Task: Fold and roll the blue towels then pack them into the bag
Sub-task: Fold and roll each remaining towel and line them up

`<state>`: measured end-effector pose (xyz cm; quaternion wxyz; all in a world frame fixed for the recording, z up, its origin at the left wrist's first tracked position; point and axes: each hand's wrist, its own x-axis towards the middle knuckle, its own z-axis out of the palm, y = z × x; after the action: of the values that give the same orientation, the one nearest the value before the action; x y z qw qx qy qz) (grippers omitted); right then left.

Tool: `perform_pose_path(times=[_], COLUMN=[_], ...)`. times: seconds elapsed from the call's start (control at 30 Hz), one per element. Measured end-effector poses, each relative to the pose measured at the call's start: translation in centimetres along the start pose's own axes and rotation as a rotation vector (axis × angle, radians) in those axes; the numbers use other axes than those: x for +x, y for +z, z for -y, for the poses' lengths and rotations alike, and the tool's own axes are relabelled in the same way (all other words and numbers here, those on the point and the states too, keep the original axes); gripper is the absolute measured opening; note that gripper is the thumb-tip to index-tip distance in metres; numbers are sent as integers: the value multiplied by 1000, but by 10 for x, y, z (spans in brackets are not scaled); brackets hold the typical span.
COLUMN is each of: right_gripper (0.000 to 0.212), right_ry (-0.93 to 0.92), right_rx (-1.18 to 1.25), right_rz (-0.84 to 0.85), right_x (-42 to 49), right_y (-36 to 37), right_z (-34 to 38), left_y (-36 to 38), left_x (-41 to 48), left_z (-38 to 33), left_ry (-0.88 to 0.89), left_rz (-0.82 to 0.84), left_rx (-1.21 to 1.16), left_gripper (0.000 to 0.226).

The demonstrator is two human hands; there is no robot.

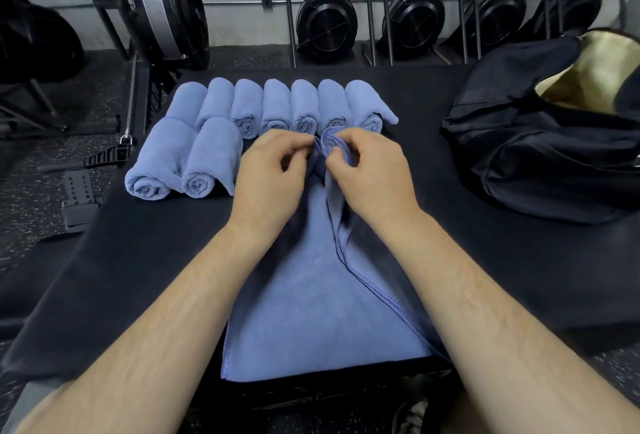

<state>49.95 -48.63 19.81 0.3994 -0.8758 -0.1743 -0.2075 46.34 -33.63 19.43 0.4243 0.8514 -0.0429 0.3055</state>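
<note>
A folded blue towel (311, 302) lies lengthwise on the black bench (485, 277), its near end hanging over the front edge. At its far end a small tight roll has formed. My left hand (273, 173) and my right hand (370, 173) both pinch that rolled end with curled fingers. Behind my hands, several rolled blue towels (277, 104) stand side by side in a row. Two more rolled towels (183, 163) lie in front of that row at the left. A black bag (540, 142) sits at the right with its mouth open, showing a pale lining.
Beyond the bench are a rubber gym floor (34, 198), black fan-wheel machines (325, 24) against the wall and upright metal bars. A rowing machine's footplate and handle (104, 156) lie on the floor to the left.
</note>
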Motion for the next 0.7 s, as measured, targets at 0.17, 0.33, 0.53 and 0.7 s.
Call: perform_pose_path(times=[0.17,0.33,0.53,0.7], right_gripper=[8,9,23,15], right_ry=[102,242,314,273], right_rx=[-51,-16,6,77], right_rz=[-44,-103,-76,16], right_x=[0,-7,-2,0], right_y=[-41,-95,-150,-184], right_z=[-14,-22,9,42], left_y=[-24,-61,-99,-134], left_x=[-3,-1,8,23], left_z=[0,6,-27,-68], left_ry=[-226,-381,-383,-337], left_rz=[-112,-204,-110,-49], left_rx=[-163,-296,-211,-153], left_gripper=[18,19,14,11])
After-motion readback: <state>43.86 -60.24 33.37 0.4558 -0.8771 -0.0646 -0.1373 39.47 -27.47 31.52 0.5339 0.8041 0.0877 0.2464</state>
